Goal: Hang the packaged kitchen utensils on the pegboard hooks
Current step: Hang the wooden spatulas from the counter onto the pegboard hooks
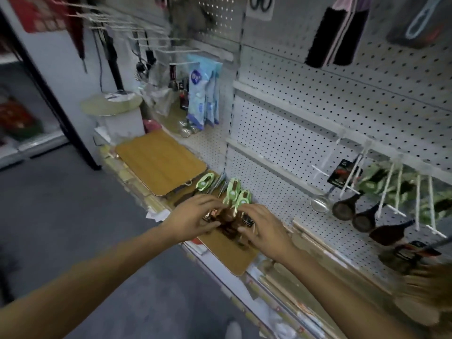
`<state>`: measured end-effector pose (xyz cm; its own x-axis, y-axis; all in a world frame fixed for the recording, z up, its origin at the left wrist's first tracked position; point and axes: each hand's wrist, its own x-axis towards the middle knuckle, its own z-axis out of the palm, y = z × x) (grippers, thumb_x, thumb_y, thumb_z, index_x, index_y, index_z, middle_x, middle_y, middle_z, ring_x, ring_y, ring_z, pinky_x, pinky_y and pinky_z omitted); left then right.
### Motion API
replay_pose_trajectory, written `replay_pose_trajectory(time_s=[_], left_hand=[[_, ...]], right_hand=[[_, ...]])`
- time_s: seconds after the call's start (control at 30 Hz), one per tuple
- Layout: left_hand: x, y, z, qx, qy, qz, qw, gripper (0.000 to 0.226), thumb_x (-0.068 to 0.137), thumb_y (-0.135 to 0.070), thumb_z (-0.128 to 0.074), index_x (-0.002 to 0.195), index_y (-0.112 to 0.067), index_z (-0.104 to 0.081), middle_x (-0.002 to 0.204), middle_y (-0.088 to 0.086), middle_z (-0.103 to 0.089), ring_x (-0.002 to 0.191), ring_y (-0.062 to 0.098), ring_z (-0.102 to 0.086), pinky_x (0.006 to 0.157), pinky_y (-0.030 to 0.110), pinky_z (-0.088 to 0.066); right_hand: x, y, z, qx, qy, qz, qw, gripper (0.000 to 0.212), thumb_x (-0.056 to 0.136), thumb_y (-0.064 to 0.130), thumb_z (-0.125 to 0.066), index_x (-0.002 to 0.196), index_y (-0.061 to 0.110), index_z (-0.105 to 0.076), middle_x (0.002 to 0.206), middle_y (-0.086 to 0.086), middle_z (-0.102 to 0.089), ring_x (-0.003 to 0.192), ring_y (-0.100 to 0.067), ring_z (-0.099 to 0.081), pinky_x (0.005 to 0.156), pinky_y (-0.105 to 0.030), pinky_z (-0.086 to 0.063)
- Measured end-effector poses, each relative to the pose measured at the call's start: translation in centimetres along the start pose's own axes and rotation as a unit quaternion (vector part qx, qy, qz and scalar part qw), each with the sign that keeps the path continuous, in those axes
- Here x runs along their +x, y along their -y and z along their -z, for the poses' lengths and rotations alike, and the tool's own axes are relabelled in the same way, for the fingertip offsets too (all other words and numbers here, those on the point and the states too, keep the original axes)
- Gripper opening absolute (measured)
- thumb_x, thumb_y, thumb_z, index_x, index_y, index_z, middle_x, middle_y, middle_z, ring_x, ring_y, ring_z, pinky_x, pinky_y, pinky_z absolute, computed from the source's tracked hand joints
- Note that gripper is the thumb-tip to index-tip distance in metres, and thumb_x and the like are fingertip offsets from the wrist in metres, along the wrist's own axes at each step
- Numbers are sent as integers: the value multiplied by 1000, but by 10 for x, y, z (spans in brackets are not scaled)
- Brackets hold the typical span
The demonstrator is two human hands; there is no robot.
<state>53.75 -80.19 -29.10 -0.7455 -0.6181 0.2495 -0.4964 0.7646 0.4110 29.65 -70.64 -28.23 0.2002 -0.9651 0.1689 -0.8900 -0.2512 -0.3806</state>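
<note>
Hands (230, 222) grip brown packaged utensils (228, 220) over shelf (318, 243).

Utensil packs (227, 217) on board (230, 255), pegboard (305, 133) behind.

Blurred beyond telling: the brown utensil bundle (227, 222), partly hidden behind the fingers of left hand (193, 217) and right hand (265, 231). Cut off at the top edge: scissors card (261, 4). Smeared at right: hanging green packages (381, 182).
</note>
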Motion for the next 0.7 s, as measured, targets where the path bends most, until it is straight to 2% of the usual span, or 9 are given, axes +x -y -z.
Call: replay_pose_trajectory(time_s=[0.13,0.23,0.33,0.4,0.47,0.57,0.7], left_hand=[[0,46,10,-9,-7,28,1000,44,92,-47,-63,132,-30,-60,132,-13,-59,124,7,-51,102,26,-44],[8,86,18,-15,4,52,999,46,92,-49,-61,133,-29,-59,131,-13,-59,121,5,-52,98,21,-46],[18,133,18,-10,0,87,996,44,92,-45,-65,132,-29,-60,132,-12,-60,122,9,-53,96,31,-51],[25,165,16,-10,2,109,994,44,91,-45,-65,132,-28,-60,133,-11,-60,124,10,-52,97,32,-50],[32,197,13,-9,19,128,992,46,92,-46,-63,133,-27,-59,134,-9,-59,125,12,-52,99,31,-49],[44,250,1,5,55,147,988,48,94,-50,-58,133,-24,-58,132,-4,-60,122,18,-54,95,37,-52],[64,321,-35,-25,90,202,975,47,94,-39,-64,137,-23,-55,133,0,-59,120,21,-54,94,38,-51]], right_hand=[[53,5,-21,-6,26,22,999,49,94,49,-53,137,26,-48,137,7,-53,128,-11,-47,106,-34,-42],[100,3,-40,-2,46,30,998,49,95,45,-55,140,28,-44,140,11,-49,130,-7,-43,109,-31,-38],[149,-5,-64,10,62,22,998,51,96,44,-55,142,28,-42,144,11,-45,134,-7,-39,109,-23,-24],[180,-13,-80,19,76,15,997,51,96,46,-53,143,28,-42,146,9,-44,134,-9,-39,107,-23,-22],[210,-24,-100,34,89,3,995,51,96,46,-53,142,26,-43,146,6,-45,134,-12,-40,106,-24,-25],[249,-41,-133,51,114,-33,992,49,96,44,-56,140,24,-46,143,4,-48,130,-14,-44,103,-24,-30],[295,-66,-194,73,136,-98,983,47,94,41,-61,135,21,-50,134,2,-54,120,-15,-51,97,-26,-40]])
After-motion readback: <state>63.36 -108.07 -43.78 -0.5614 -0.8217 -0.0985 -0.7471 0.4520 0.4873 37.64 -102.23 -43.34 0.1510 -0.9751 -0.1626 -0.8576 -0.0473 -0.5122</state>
